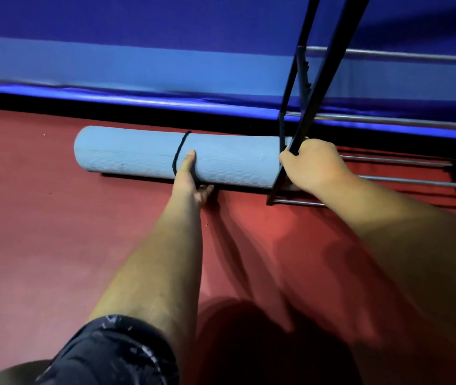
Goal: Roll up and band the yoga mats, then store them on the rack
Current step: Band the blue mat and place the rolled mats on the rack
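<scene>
**blue mat on the floor at the rack's left end**

left of the rack and behind it, a padded blue wall (pixel 165 65) runs across the room, and a red floor (pixel 54 232) spreads out in front. the rack (pixel 303 107) has black uprights with silver rails running off to the right.

the rolled yoga mat (pixel 132 157) lies on the floor, parallel to the wall. most of it is left of the rack's end frame, and its right end reaches in at the frame's foot. it is pale blue with a fine ribbed surface, tightly rolled, and the outer edge shows as a thin seam along its length.

both bare arms are stretched forward. the right hand (pixel 315 165) is at the end frame, knuckles up and fingers curled away from view. i can't tell whether they clamp the upright or the mat's end. the left hand (pixel 190 182) holds the roll further left of the rack, with the thumb laid up its front and the fingers tucked underneath.

a dark cloth (pixel 115 354) near the left elbow has pale marks too blurred to read.

a black band (pixel 178 154) circles the mat just beside the left thumb.
</scene>
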